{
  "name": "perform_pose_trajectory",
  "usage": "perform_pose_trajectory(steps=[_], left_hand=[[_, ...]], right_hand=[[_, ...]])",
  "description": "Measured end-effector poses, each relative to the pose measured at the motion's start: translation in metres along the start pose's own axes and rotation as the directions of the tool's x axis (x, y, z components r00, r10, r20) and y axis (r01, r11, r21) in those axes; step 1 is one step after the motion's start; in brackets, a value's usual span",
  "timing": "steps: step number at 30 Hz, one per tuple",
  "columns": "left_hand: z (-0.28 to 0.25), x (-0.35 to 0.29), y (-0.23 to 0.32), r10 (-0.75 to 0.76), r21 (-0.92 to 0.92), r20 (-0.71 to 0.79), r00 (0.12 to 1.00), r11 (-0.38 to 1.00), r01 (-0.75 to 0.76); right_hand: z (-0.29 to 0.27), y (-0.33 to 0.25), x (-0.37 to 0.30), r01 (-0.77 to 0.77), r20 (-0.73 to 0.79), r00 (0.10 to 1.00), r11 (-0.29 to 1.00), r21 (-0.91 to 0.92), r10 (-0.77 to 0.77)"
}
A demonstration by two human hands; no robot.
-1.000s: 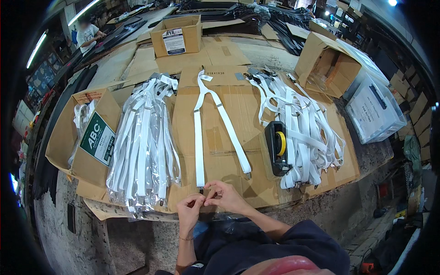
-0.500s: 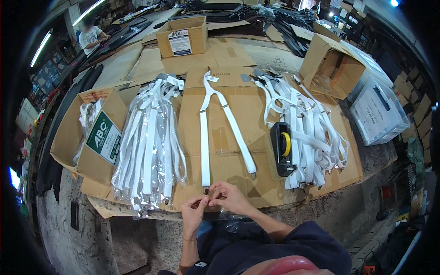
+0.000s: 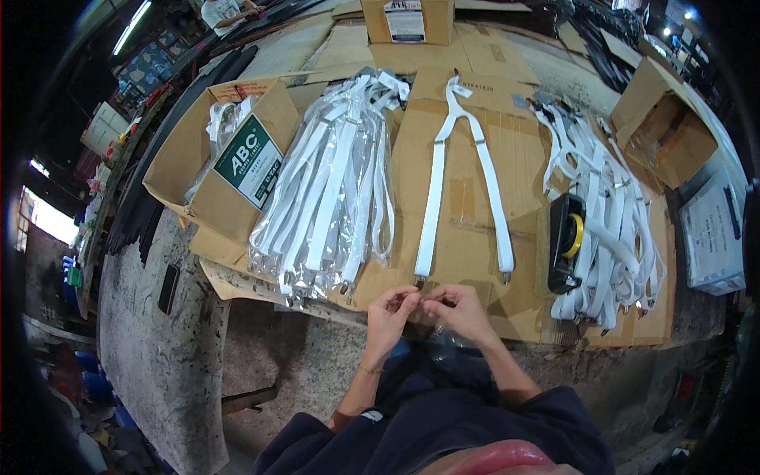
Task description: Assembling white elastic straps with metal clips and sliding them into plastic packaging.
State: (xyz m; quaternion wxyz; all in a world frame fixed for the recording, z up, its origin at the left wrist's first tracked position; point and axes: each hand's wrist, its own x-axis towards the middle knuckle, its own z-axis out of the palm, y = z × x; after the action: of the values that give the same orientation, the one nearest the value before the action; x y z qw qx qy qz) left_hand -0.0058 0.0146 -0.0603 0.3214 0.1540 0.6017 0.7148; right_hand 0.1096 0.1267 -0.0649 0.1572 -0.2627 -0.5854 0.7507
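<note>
A pair of white Y-shaped suspenders (image 3: 431, 207) lies spread on the cardboard, its two straps toward me and metal clips at their ends. Just below the left strap's clip (image 3: 420, 282), my left hand (image 3: 388, 321) and my right hand (image 3: 461, 315) face each other, fingertips pinched and a small gap between them. What the fingers hold, if anything, is too small to make out. Some clear plastic (image 3: 445, 338) shows beneath the hands at the table edge. To the left lies a pile of white suspenders in clear bags (image 3: 328, 194); to the right, a heap of unbagged ones (image 3: 606, 214).
A black tape dispenser with a yellow core (image 3: 565, 244) rests against the right heap. An open carton (image 3: 186, 170) holding bagged suspenders stands left. Another carton (image 3: 661, 119) and a clear plastic bin (image 3: 716, 229) are at right. A dark phone-like slab (image 3: 169, 288) lies far left.
The view has swung, so the table appears farther right and higher. My hands have drawn slightly apart, and my right fingers have come down from beside the strap's clip. The suspenders stay put.
</note>
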Motion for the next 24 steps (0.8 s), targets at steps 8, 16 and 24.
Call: perform_pose_trajectory(steps=[8,16,24], left_hand=[[-0.046,0.031,0.046,0.152,-0.114,-0.403,0.902,0.970,-0.214],[-0.315,-0.011,0.125,0.408,0.014,-0.657,0.634,0.848,-0.531],[-0.388,-0.115,0.059,0.192,-0.059,-0.781,0.595,0.925,-0.376]], right_hand=[[-0.009,0.007,-0.024,-0.029,0.618,0.762,0.963,-0.267,0.194],[-0.103,-0.028,-0.092,-0.317,0.322,0.850,0.892,-0.322,0.418],[-0.090,-0.037,-0.081,0.046,-0.265,0.962,0.998,-0.043,-0.056]])
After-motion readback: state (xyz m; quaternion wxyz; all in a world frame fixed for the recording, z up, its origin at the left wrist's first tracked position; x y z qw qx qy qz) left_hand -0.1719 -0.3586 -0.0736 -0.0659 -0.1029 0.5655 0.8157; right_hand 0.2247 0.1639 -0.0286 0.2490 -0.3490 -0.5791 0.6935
